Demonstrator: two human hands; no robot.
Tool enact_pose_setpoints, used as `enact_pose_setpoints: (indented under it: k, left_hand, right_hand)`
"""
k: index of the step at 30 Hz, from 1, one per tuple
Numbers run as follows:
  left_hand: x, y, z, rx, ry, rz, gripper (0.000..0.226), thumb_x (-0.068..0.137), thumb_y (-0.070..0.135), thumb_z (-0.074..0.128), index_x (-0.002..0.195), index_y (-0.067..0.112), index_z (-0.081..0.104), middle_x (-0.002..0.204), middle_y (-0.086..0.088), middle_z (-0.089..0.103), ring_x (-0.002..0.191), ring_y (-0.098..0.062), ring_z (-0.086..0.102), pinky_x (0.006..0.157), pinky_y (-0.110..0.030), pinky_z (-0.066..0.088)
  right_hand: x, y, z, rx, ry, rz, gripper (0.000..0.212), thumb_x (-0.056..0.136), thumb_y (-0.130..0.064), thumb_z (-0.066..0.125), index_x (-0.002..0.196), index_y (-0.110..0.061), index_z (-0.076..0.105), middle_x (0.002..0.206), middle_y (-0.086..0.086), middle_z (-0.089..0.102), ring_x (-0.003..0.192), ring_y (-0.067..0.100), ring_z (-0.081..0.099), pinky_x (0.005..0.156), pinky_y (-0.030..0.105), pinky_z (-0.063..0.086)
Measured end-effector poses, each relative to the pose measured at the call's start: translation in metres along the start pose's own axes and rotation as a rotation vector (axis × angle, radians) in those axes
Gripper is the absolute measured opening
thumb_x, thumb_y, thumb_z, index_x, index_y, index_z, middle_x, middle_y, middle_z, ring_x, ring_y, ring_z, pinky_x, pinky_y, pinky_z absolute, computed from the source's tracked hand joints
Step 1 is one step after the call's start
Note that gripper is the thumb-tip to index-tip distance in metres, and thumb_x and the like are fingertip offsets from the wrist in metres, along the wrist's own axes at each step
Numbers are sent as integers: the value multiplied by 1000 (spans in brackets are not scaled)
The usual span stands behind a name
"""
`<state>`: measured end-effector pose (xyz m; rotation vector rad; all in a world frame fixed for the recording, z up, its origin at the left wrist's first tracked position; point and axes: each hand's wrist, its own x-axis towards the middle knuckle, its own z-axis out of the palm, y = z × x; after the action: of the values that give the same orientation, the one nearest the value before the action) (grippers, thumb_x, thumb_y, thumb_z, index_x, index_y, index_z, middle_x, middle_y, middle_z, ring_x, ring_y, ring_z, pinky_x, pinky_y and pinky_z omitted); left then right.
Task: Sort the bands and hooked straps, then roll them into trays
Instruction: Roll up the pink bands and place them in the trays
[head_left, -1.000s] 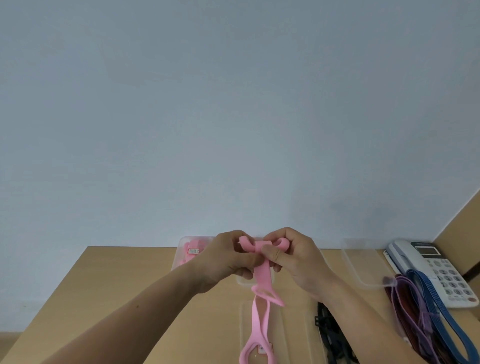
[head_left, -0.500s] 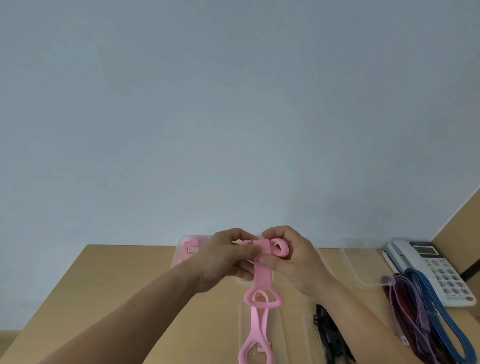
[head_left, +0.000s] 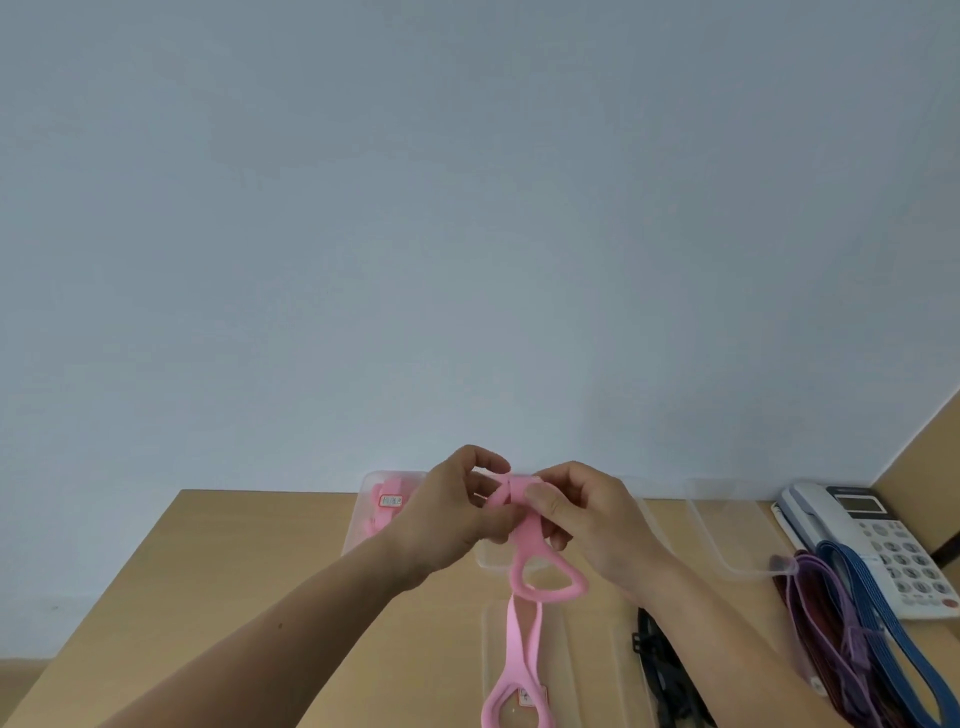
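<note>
Just below centre frame, above a light wooden table (head_left: 208, 571), a person rolls a soft pink rubber band with loop handles (head_left: 527, 538). The left hand (head_left: 452, 514) and the right hand (head_left: 587, 525) each pinch the small coil at the band's top end between thumb and curled fingers. The rest of the band hangs toward the bottom edge, its lower loop over a clear plastic tray (head_left: 587, 665); whether it touches the tray cannot be told. At centre left, a second clear tray (head_left: 358, 525) holds a rolled pink band (head_left: 387, 501). Purple, maroon and blue bands (head_left: 857, 597) lie piled at lower right beside a white desk telephone (head_left: 883, 540).

The roll looks barely begun. Doing it well likely means holding the coil tight with its edges flush and feeding the hanging length in evenly. The springy material may unwind if either pinch slackens.
</note>
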<state>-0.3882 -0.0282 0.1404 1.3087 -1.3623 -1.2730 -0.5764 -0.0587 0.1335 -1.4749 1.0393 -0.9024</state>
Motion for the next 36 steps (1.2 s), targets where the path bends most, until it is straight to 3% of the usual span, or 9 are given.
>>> enact_pose_setpoints:
  k: [4, 7, 10, 16, 20, 23, 26, 30, 36]
  left_hand:
    - [0, 4, -3, 33, -64, -71, 43, 69, 20, 76, 107, 5, 61, 93, -17, 75, 83, -31, 70, 79, -41, 57]
    - [-1, 6, -5, -12, -112, -130, 46, 69, 19, 73, 108, 1, 59, 93, -20, 72, 81, -24, 66, 82, -39, 54]
    - [-2, 7, -8, -126, -172, -167, 29, 75, 18, 66, 97, 1, 58, 83, -15, 68, 83, -30, 64, 86, -46, 55]
    - [-2, 8, -7, -222, -128, -178, 40, 73, 21, 76, 105, 3, 59, 83, -15, 71, 76, -30, 68, 67, -34, 56]
    - [-3, 7, -7, -263, -108, -135, 40, 71, 8, 77, 107, 2, 60, 88, -15, 68, 76, -32, 66, 68, -35, 56]
    - [-3, 6, -7, -256, -108, -112, 40, 71, -1, 78, 107, 1, 60, 94, -17, 68, 77, -35, 67, 75, -40, 57]
    - [-5, 5, -6, -186, -93, -93, 37, 77, -5, 79, 108, 2, 60, 107, -23, 65, 79, -35, 69, 75, -39, 58]
    - [-7, 5, -5, -202, -76, -145, 52, 74, 0, 83, 117, 7, 55, 119, -25, 60, 86, -39, 71, 80, -45, 60]
    - [-10, 8, -7, -144, -167, -224, 22, 82, 10, 78, 99, 0, 69, 92, -22, 73, 80, -33, 72, 74, -39, 60]
  right_hand:
    - [0, 0, 0, 28, -10, -30, 14, 86, -20, 75, 99, -16, 69, 80, 3, 72, 61, 13, 62, 60, 22, 51]
    - [-2, 2, 2, 54, -29, -23, 24, 84, -13, 77, 105, -16, 68, 95, 5, 73, 77, 15, 69, 65, 24, 54]
    - [-3, 4, 3, 105, -54, -18, 32, 83, -8, 78, 111, -17, 66, 105, 8, 72, 93, 24, 72, 73, 32, 59]
    - [-5, 5, 1, 120, -80, -31, 42, 79, -1, 78, 114, -17, 64, 108, 7, 72, 99, 26, 70, 81, 32, 58]
    - [-7, 0, 0, 167, -87, 7, 43, 71, -29, 81, 111, -21, 66, 104, 8, 72, 90, 27, 71, 77, 34, 57]
    - [-7, -6, 2, 150, -95, 82, 41, 78, -46, 78, 104, -15, 67, 87, 8, 72, 72, 25, 67, 64, 34, 54]
    - [-5, -7, 3, 34, -62, 109, 30, 84, -37, 73, 98, -11, 67, 76, 5, 72, 64, 21, 68, 57, 29, 54]
    - [-4, -4, 2, 10, -9, 40, 11, 86, -22, 75, 95, -17, 70, 86, 9, 73, 71, 24, 71, 63, 34, 59]
    - [-6, -3, 2, 57, -6, -32, 23, 77, -18, 82, 92, -30, 69, 85, -4, 72, 77, 14, 68, 68, 23, 55]
